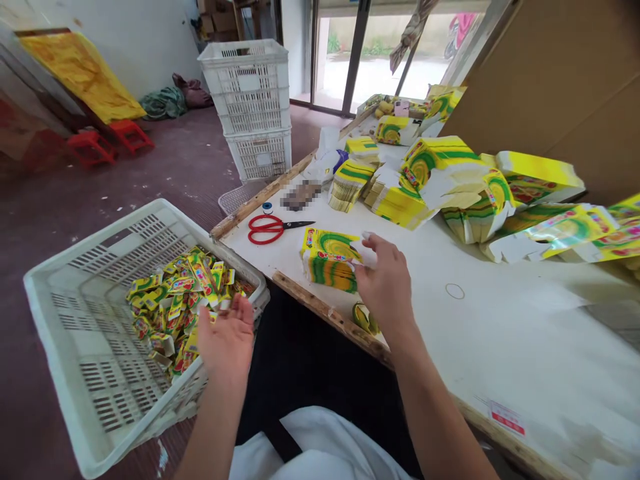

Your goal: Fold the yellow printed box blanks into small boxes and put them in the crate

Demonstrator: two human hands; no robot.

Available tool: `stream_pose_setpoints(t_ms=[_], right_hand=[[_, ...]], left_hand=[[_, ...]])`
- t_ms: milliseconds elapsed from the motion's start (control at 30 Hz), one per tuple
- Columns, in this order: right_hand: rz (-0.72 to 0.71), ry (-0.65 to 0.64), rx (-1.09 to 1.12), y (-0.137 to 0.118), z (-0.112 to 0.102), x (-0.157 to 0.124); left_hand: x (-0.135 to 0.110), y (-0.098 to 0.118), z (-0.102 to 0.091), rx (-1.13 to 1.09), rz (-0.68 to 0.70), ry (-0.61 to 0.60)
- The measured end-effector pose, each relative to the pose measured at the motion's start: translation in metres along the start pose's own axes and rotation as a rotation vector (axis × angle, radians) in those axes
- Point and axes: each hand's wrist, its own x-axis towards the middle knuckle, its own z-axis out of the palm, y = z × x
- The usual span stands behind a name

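box stack [331, 261] | yellow-green flat cartons (edges fanned) | at table edge | right hand [387, 283] touching
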Motion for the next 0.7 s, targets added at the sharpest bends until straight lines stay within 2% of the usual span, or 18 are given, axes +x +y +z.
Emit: stream_pose_setpoints(t_ms=[67, 133, 233, 367, 433, 500, 600, 700], right_hand=[[-0.010, -0.066, -0.103, 0.008, 0.006, 0.010], [-0.023, -0.096, -0.145, 0.012, 0.009, 0.015], [-0.001, -0.095, -0.150, 0.008, 0.006, 0.020], [0.078, -0.085, 0.056, -0.013, -0.006, 0.009], [0.089, -0.165, 0.239, -0.028, -0.008, -0.008], [0.100, -0.306, 0.428, -0.042, -0.006, -0.032], [0.155, -0.465, 0.697, -0.061, 0.001, -0.066], [0.188, -0.498, 0.793, -0.071, 0.008, -0.086]], left_hand=[[-0.004, -0.012, -0.001, 0.095, -0.185, -0.007], [-0.010, -0.026, -0.001, 0.180, -0.310, -0.038], [-0.019, -0.044, -0.002, 0.243, -0.338, -0.129], [-0.031, -0.056, -0.002, 0.283, -0.262, -0.377], [-0.039, -0.058, 0.000, 0.259, -0.153, -0.502], [-0.046, -0.058, 0.004, 0.222, -0.053, -0.565], [-0.049, -0.055, 0.014, 0.171, 0.028, -0.514], [-0.045, -0.054, 0.019, 0.094, 0.076, -0.387]])
